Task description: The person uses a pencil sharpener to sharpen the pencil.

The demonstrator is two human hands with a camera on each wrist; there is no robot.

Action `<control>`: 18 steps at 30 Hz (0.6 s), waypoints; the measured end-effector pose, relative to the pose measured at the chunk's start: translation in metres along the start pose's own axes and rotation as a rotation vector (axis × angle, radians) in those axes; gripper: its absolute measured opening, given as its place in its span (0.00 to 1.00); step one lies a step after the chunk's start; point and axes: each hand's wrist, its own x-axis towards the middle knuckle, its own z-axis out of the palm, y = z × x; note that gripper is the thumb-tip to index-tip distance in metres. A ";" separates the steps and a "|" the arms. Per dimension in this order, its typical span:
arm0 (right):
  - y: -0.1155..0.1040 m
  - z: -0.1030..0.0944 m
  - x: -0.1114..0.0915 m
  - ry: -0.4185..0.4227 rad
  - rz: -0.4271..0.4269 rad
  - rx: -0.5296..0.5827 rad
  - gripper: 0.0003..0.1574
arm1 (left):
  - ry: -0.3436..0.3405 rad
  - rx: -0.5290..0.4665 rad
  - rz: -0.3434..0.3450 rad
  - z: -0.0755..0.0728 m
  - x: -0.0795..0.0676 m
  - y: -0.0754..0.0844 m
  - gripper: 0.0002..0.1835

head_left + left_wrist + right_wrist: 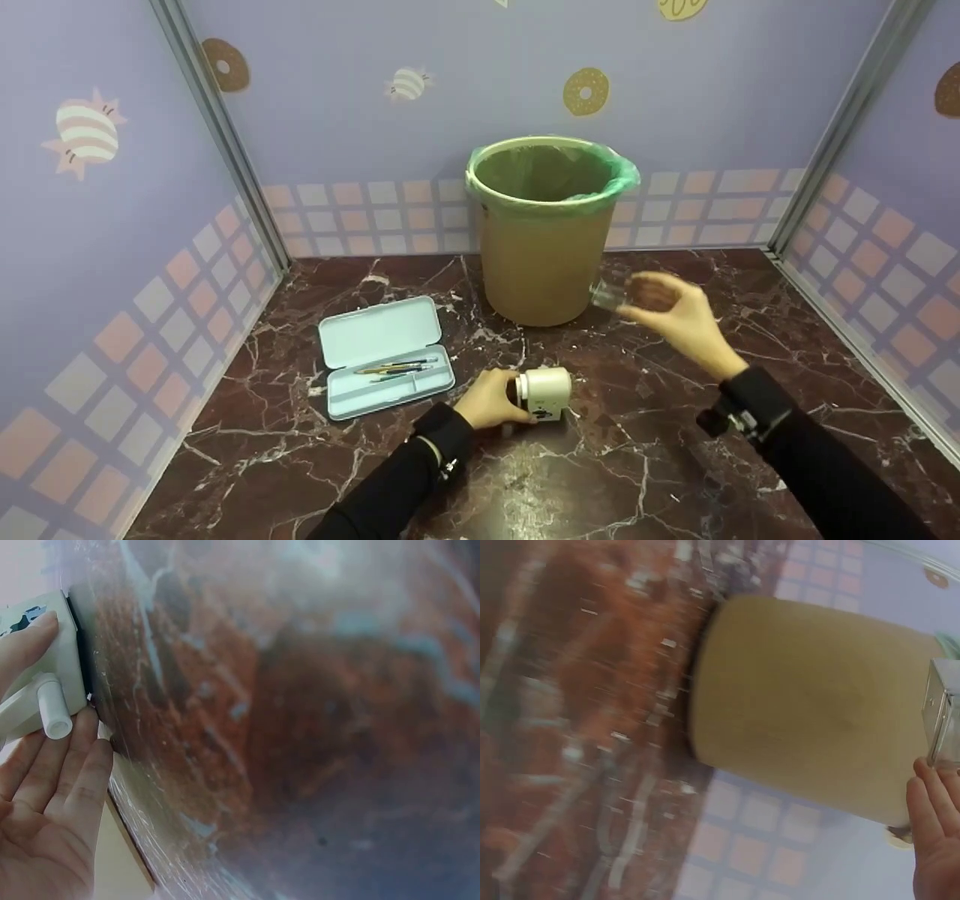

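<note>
My left hand (489,401) grips a small white crank pencil sharpener (547,386) standing on the table. In the left wrist view its crank handle (54,711) sticks out, with the thumb on the printed face and the other fingers stretched along the opposite side. Out to the right, my right hand (681,319) is raised beside the bin, pinching a small clear plastic drawer (608,295) between thumb and fingers. Only part of that clear drawer (936,709) shows at the edge of the right wrist view, with the fingertips at its lower side.
A tan trash bin (540,262) with a green liner (626,176) stands at the back, near the wall. To the left lies an open light-blue pencil case (379,330) with several pencils (394,368) inside. Patterned panels enclose the dark marbled table (600,480).
</note>
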 end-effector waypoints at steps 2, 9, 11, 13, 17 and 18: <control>0.012 0.006 -0.013 -0.040 0.020 -0.018 0.36 | -0.001 -0.003 -0.007 0.000 0.000 0.001 0.25; 0.054 0.030 -0.053 -0.185 0.085 -0.053 0.38 | -0.005 -0.011 -0.023 0.000 -0.001 0.002 0.25; 0.062 0.035 -0.062 -0.234 0.103 -0.030 0.38 | -0.003 -0.006 -0.022 0.000 -0.001 0.002 0.26; 0.068 0.040 -0.069 -0.276 0.101 -0.026 0.38 | -0.003 -0.001 -0.021 0.000 -0.001 0.001 0.26; 0.075 0.048 -0.076 -0.329 0.075 -0.016 0.36 | 0.001 -0.001 -0.017 0.000 0.000 0.002 0.26; 0.076 0.049 -0.076 -0.338 0.070 -0.016 0.36 | 0.000 -0.003 -0.017 0.000 0.000 0.002 0.25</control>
